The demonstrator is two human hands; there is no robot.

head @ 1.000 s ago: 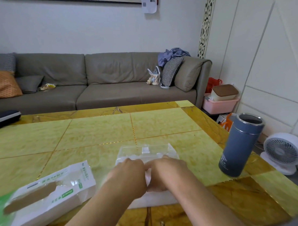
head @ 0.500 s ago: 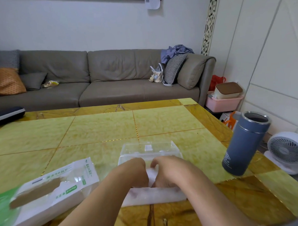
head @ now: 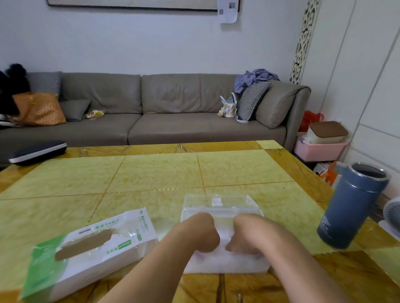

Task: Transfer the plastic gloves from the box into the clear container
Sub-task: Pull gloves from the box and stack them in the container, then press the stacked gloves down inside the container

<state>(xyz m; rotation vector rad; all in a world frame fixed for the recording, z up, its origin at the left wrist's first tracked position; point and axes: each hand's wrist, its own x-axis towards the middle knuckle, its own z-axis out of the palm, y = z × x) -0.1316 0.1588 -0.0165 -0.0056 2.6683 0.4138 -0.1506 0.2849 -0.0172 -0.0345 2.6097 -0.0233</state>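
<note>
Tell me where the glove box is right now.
The glove box lies on the table at lower left of the head view, beside the left hand.

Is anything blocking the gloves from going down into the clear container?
Nothing visible. Both the left hand and right hand press the white gloves into the clear container, whose lid stands open behind.
</note>
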